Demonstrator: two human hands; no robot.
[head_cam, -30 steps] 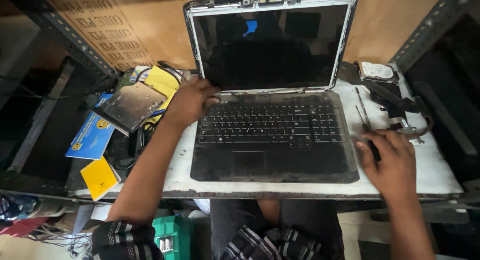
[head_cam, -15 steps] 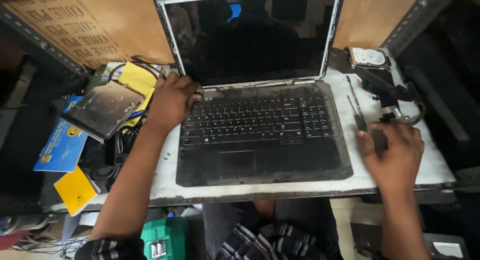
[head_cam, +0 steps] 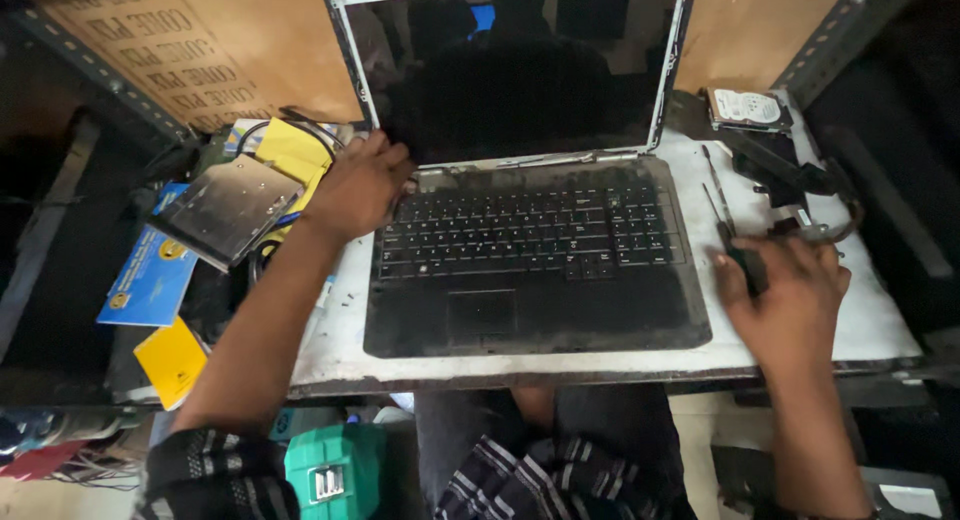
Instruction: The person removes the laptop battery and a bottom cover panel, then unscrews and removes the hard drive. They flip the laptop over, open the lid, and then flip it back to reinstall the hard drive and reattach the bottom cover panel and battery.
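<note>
An open black laptop (head_cam: 530, 250) with a dark screen and no screen bezel stands on a small white worktop (head_cam: 860, 320). My left hand (head_cam: 355, 185) rests on the laptop's back left corner by the hinge, fingers bent against the case. My right hand (head_cam: 785, 290) lies on the worktop to the right of the laptop, fingers closed over the black handle of a screwdriver (head_cam: 735, 240). A second thin screwdriver (head_cam: 712, 175) lies just beyond it.
A bare hard drive (head_cam: 745, 108) and black parts (head_cam: 780, 175) sit at the back right. Left of the laptop lie a silver optical drive (head_cam: 225, 208), yellow and blue packets (head_cam: 155, 280) and cables. A green box (head_cam: 335, 470) sits below. Cardboard lines the back.
The view has shifted, so the laptop sits closer and higher in frame. My right hand has settled onto the screwdriver handle. My left hand stays at the laptop's back left corner.
</note>
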